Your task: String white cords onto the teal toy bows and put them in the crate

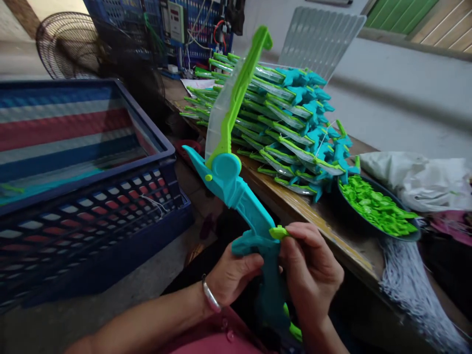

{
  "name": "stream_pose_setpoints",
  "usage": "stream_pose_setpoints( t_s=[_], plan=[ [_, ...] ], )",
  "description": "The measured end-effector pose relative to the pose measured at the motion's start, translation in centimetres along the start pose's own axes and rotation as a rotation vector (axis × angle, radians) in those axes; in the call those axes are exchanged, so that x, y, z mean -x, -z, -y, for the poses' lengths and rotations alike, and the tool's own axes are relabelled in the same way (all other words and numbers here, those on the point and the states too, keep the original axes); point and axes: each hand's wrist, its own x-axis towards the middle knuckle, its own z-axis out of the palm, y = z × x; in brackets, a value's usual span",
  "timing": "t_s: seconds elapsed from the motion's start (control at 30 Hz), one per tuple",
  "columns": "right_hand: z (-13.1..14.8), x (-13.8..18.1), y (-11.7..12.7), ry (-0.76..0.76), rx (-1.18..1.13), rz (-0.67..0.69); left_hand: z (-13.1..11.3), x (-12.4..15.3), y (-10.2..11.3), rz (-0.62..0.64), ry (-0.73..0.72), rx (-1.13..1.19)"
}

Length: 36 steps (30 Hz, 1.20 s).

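Where the right hand (309, 263) ends, thumb and forefinger pinch a piece (277, 232), lime green, small, held against the toy's side; the other fingers fold inward. Left hand (236, 273): curled about the grip (272, 280), thumb across its front, remaining fingers mostly hidden. Toy (254, 206): one, turquoise, held aslant before the lap, between crate (162, 153) and bench (313, 211), upper end leaning left. Handling, by appearance: light, hollow moulded plastic, stiff in the body, smooth and perhaps slightly slippery; best taken by the grip or the thick mid-section. Upper arm (239, 103): lime green, slender, hooked at the tip, backed by a clear sheet (218, 118) that is likely the flexible, easily creased part; not advised as a handhold. Hub (225, 168): round, turquoise, beside a pointed nose and a green peg (208, 178). Beyond: similar toys (295, 137), stacked on the bench; bowl (415, 237), filled with green parts (376, 206).
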Motion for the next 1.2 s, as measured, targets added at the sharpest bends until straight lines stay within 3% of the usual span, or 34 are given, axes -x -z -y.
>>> stream_pose_setpoints(
  t_s=[0.13,0.2,0.3,0.37,0.43,0.53,0.6,0.77,0.93,1.07,1.2],
  plan=[
    [0.9,0.0,0.2,0.059,-0.069,-0.065,-0.4,-0.7,-0.7,0.041,-0.049,-0.048],
    [1.5,-0.4,0.6,0.091,-0.074,-0.107,-2.2,-1.6,-1.1,0.077,-0.047,-0.154],
    [2.5,-0.9,1.5,0.205,0.035,-0.123,-6.4,-2.8,-2.1,0.194,0.104,-0.351],
    [3.3,-0.9,2.2,0.250,0.133,-0.065,-9.4,-3.4,-3.2,0.264,0.189,-0.435],
    [4.1,-0.5,2.7,0.243,0.228,-0.020,-11.6,-3.9,-4.3,0.291,0.185,-0.510],
    [4.9,0.3,3.4,0.284,0.333,0.064,-13.6,-4.8,-5.0,0.281,0.128,-0.671],
    [4.9,0.7,3.8,0.318,0.370,0.153,-14.1,-5.6,-4.3,0.309,0.156,-0.794],
    [2.6,1.3,3.6,0.173,0.347,0.369,-12.4,-6.9,1.6,0.464,0.500,-1.048],
    [-3.6,2.4,1.6,-0.132,0.188,0.699,-7.9,-6.4,7.2,0.501,0.801,-1.362],
    [-7.7,4.0,0.1,-0.330,0.119,0.777,-5.6,-6.4,9.0,0.504,0.899,-1.513],
    [-9.0,5.0,-1.1,-0.390,0.104,0.776,-5.1,-7.1,9.8,0.515,0.904,-1.499]
  ],
)
